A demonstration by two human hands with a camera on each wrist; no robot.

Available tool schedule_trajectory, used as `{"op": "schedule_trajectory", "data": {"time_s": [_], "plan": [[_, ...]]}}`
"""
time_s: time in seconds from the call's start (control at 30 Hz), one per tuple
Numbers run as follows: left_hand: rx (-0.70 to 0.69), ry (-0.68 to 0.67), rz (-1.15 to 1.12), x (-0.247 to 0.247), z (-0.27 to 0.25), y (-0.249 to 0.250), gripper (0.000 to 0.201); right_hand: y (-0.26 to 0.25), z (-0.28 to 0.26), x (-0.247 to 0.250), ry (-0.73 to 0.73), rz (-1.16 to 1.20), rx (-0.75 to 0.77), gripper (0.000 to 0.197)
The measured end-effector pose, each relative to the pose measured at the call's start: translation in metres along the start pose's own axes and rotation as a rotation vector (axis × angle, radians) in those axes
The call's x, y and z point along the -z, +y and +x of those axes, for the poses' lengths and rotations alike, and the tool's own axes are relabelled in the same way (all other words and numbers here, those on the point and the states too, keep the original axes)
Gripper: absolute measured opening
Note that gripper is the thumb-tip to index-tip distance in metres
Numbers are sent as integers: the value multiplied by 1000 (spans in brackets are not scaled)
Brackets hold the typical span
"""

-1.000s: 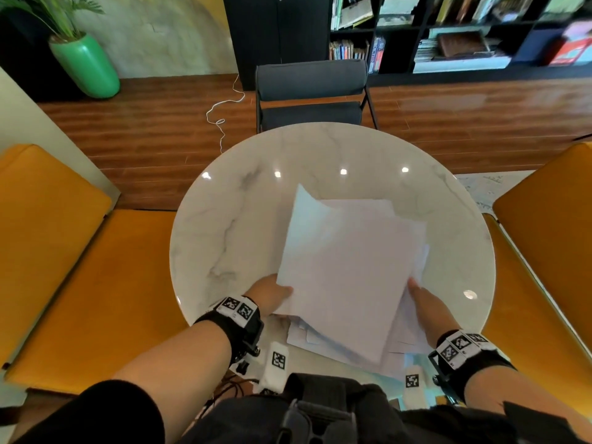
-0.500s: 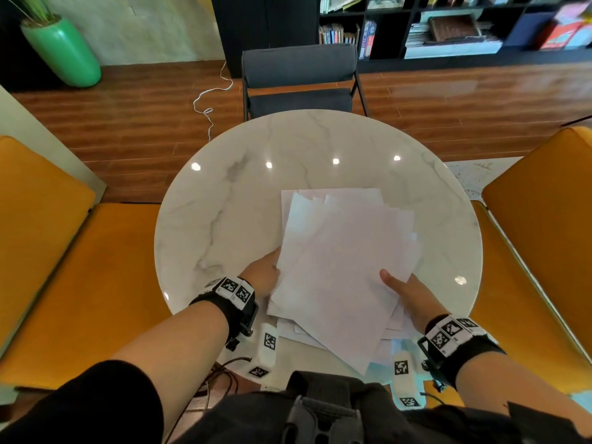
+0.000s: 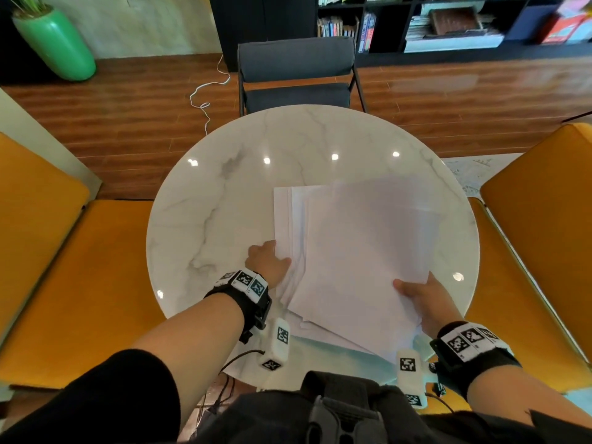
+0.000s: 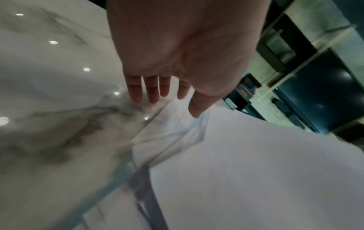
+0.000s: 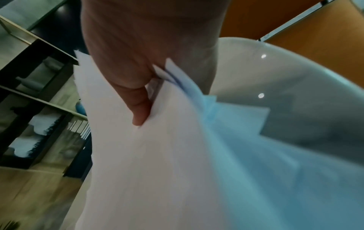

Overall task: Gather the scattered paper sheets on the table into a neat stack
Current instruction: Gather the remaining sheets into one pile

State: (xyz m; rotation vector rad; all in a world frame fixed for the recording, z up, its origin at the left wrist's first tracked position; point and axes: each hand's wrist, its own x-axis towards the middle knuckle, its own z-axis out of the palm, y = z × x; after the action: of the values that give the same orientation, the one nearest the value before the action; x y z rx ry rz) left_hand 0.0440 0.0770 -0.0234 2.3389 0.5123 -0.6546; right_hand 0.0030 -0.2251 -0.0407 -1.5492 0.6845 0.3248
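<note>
White paper sheets [image 3: 362, 251] lie in a loose, fanned pile on the round marble table [image 3: 224, 203], right of its middle. My right hand [image 3: 419, 296] pinches the near right corner of the top sheets, thumb [image 5: 139, 112] on top and the other fingers hidden beneath the sheets [image 5: 157, 171]. My left hand [image 3: 267, 264] is at the pile's left edge. In the left wrist view its fingers [image 4: 149, 88] are straight over the marble, with the thumb above the sheet edge [image 4: 177, 132]. Lower sheets [image 3: 283, 219] stick out to the left and toward me.
A grey chair [image 3: 296, 68] stands beyond the table's far edge. Orange seats flank the table on the left [image 3: 80, 267] and right [image 3: 538, 219]. A green vase [image 3: 56, 43] and a bookshelf [image 3: 448, 20] are at the back, and a white cable [image 3: 205, 97] lies on the floor.
The raised sheaf came down onto the pile and shifted right in my right hand. My left hand let go of it and now sits at the left edge of the lower sheets.
</note>
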Motion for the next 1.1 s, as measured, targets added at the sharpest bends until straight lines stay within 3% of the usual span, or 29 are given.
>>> {"op": "schedule_trajectory", "data": {"time_s": [0.07,0.17,0.27,0.3,0.43,0.5,0.57,0.63,0.93,1.1], "plan": [[97,22,-263,0,7,-2,75,3,3,14,10,-24,-10,43],[230,-94,-637,-3,8,2,73,12,2,24,1,-58,-34,46],[214,-190,-596,-9,7,8,44,20,3,24,-50,-111,-4,65],[188,-213,-553,-13,9,8,47,20,4,24,-58,-120,9,67],[128,-209,-480,-22,20,2,96,23,6,27,-73,-118,18,59],[74,-209,-364,-19,14,5,84,23,5,27,-82,-133,19,59],[20,-163,-248,-19,12,4,60,22,5,27,-74,-118,10,53],[-16,-89,-172,-19,12,4,48,21,5,28,-60,-96,-1,48],[-54,207,-227,42,10,-12,37,21,7,26,-49,-62,5,51],[-94,350,-405,93,12,-19,30,25,15,28,-40,-95,12,62]]}}
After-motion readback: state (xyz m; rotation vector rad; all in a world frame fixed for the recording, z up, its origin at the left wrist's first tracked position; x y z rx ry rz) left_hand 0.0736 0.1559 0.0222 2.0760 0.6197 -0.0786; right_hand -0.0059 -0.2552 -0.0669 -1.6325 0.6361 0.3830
